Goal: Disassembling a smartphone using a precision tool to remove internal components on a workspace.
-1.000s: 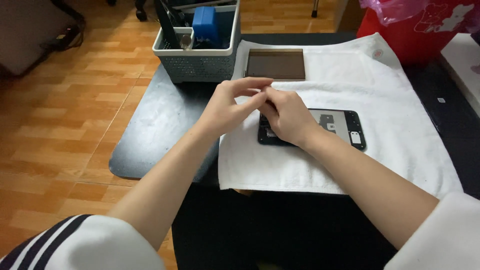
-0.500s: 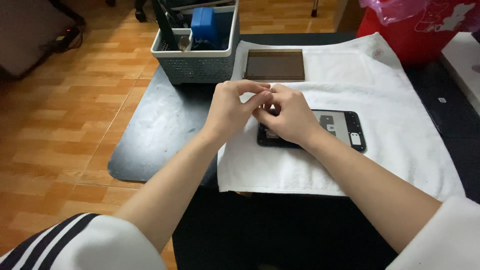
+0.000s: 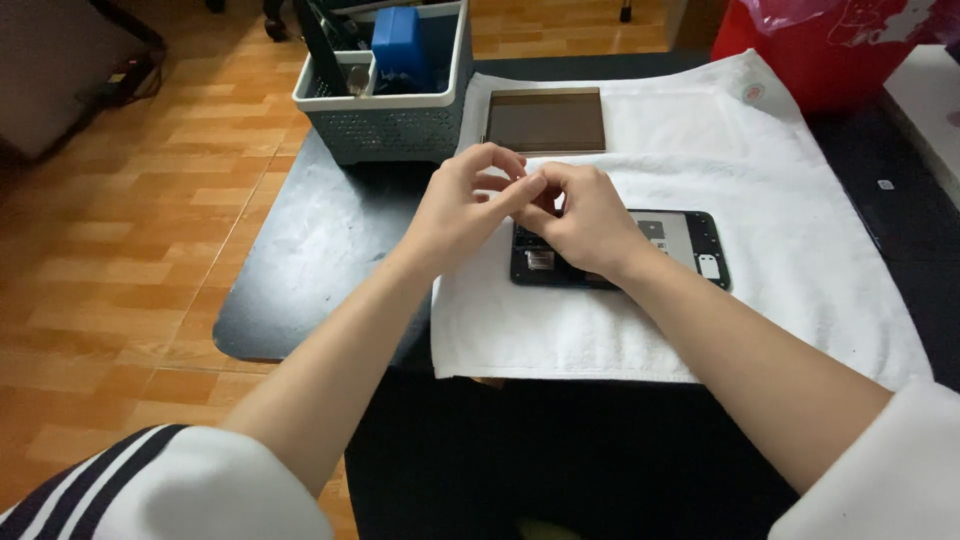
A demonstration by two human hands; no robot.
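Note:
An opened black phone [image 3: 680, 245] lies face down on a white towel [image 3: 800, 270], its inner parts showing. My right hand [image 3: 585, 220] rests over the phone's left end and hides part of it. My left hand [image 3: 465, 205] hovers just left of it, with thumb and forefinger pinched against my right fingertips above the phone's left edge. Whether something tiny sits between the fingers cannot be made out. A flat brownish panel [image 3: 545, 120] lies on the towel behind the hands.
A grey perforated basket [image 3: 400, 125] with a blue box [image 3: 398, 45] and tools stands at the back left on the dark table [image 3: 300, 270]. A red bag [image 3: 840, 50] stands at the back right. Wooden floor lies to the left.
Both hands stayed over the phone's left end. My left fingers shifted slightly and now pinch closer against my right fingertips.

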